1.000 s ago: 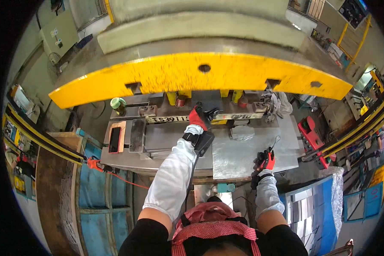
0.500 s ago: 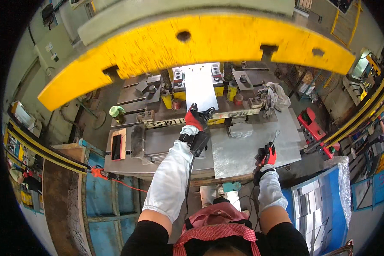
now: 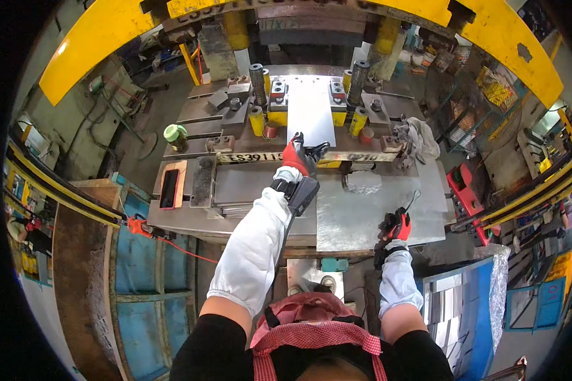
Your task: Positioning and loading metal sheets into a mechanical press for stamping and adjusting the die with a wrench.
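My left hand [image 3: 302, 157], in a red and black glove, is at the near edge of a bright, flat metal sheet [image 3: 310, 117]. Its fingers are closed at that edge, partly hiding it. The sheet reaches away from me into a die between blocks and upright posts. My right hand [image 3: 396, 227], gloved alike, is closed around a thin metal tool [image 3: 414, 198] with a small rounded end pointing away from me. It hovers over or rests on a large grey metal sheet [image 3: 362, 219] at the table's near right; the contact is hidden.
A yellow press beam [image 3: 508, 47] arches over the far side. Rags [image 3: 416, 141] lie at the die's right. A phone [image 3: 170, 188] and a green-lidded bottle [image 3: 175, 136] are left. Blue-framed bins [image 3: 136, 254] stand near left, and a red box [image 3: 463, 184] is right.
The yellow beam has risen, uncovering the space behind the die. My view has shifted somewhat. Both hands stay at nearly the same places relative to the sheets.
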### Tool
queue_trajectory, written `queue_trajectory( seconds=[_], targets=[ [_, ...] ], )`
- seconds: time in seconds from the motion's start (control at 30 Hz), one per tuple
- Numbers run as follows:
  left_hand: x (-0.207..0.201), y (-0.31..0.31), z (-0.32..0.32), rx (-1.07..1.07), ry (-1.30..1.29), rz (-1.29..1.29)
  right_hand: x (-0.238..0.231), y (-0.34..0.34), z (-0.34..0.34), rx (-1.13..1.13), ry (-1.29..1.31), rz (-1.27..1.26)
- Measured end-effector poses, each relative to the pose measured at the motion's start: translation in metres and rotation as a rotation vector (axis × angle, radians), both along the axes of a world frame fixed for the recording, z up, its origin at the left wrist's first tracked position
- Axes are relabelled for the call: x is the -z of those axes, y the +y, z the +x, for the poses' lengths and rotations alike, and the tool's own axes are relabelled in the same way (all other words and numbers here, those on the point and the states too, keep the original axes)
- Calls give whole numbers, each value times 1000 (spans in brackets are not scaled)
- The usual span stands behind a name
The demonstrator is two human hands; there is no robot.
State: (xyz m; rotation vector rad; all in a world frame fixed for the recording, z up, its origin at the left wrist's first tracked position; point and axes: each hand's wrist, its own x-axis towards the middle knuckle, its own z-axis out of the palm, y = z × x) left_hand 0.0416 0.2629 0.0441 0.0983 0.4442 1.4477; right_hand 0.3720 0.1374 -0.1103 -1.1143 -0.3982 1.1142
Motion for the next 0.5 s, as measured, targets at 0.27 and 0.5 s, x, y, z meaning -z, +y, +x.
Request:
queue_trajectory(
  seconds=[0.27,0.5],
  targets=[
    [-7,2,21,-102,-6,63,15,7,8,69,-213,162],
    [7,-5,-8,-151,102,12,-191,83,-115,-721,-502,244]
  ],
)
